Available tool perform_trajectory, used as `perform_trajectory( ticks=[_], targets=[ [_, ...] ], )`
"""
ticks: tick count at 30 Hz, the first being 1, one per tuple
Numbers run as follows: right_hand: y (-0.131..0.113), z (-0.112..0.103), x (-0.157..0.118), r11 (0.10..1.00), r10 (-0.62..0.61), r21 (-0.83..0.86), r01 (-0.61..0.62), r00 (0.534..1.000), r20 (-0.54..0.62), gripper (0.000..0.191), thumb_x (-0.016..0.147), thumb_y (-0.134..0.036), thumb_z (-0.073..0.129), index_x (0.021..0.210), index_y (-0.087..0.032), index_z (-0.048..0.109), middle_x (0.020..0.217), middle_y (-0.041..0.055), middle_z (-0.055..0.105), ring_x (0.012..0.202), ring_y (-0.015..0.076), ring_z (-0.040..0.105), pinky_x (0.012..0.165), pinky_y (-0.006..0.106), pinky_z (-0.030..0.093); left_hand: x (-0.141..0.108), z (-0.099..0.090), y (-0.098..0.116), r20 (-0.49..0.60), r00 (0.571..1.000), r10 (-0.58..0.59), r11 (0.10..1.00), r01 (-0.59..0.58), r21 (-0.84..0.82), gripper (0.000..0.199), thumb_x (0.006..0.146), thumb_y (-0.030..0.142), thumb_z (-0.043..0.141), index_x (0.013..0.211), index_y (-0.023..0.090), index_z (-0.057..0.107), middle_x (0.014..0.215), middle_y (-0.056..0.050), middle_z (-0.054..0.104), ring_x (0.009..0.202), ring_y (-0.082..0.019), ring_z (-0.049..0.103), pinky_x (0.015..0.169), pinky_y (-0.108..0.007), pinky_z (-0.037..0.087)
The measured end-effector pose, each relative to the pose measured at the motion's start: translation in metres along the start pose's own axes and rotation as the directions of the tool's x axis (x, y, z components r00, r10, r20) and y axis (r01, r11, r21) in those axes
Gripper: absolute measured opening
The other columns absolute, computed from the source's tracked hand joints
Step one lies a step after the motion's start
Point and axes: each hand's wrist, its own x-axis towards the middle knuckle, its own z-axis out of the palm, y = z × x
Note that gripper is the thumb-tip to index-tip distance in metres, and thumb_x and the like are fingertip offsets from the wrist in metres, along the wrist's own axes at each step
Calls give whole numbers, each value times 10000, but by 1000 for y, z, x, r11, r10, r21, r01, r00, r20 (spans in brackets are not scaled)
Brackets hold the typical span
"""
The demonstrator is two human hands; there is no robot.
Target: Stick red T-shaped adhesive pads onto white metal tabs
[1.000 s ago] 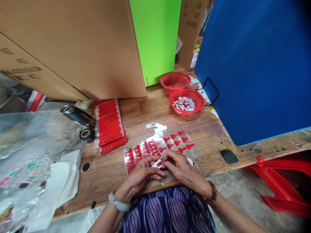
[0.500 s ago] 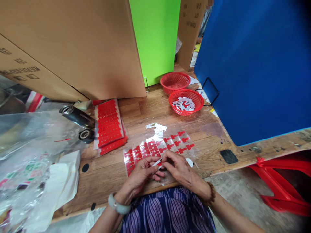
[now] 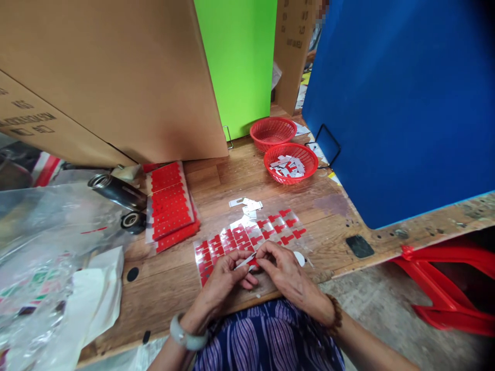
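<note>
Between thumb and fingers my left hand [image 3: 228, 273] pinches a small white strip [image 3: 244, 261]. My right hand [image 3: 284, 270] is closed in a pinch on a red sticker [image 3: 253, 262] at the strip's right end. Both hands meet over the near edge of a clear sheet of red stickers [image 3: 222, 243], whose front part they hide. Just beyond the sheet lie a few loose white pieces [image 3: 252, 206]. A white round disc [image 3: 299, 258] rests right of my right hand.
Two red baskets [image 3: 270, 175] stand at the back, the nearer holding white pieces. Stacked red sheets [image 3: 170, 198], a dark flask [image 3: 119, 191] and plastic bags [image 3: 42, 278] lie left. A cardboard box [image 3: 154, 77], a green panel [image 3: 240, 62] and a blue panel [image 3: 402, 113] wall the table.
The white strip has tilted a little between my fingers, with both hands still pinching. The whole view has shifted slightly.
</note>
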Motion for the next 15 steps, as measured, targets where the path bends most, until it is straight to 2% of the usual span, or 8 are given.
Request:
perform_trajectory(
  ticks=[5, 11, 15],
  targets=[
    [2, 1, 1, 999, -9, -46, 9, 1000, -4, 127, 865, -114, 459, 791, -193, 525, 770, -19, 556, 754, 141, 513, 721, 273, 367, 0, -3, -3, 36, 998, -46, 998, 47, -52, 420, 731, 288, 726, 1079, 82, 610, 658, -57, 694, 534, -92, 617, 520, -159, 460],
    [2, 2, 1, 985, -57, -161, 55, 998, -9, 140, 877, -99, 446, 796, -193, 512, 787, -10, 553, 786, 152, 508, 757, 290, 361, 0, -2, -3, 37, 999, -18, 996, 22, -86, 420, 725, 266, 738, 1089, 90, 623, 774, -70, 706, 597, -106, 650, 529, -170, 491],
    [0, 3, 1, 970, -76, -234, 68, 997, -23, 137, 881, -95, 444, 809, -189, 513, 798, -3, 559, 793, 157, 507, 779, 306, 355, -1, 0, -3, 29, 999, -25, 997, 27, -74, 428, 726, 282, 738, 1082, 75, 624, 692, -69, 697, 576, -106, 641, 525, -165, 485]
  ],
)
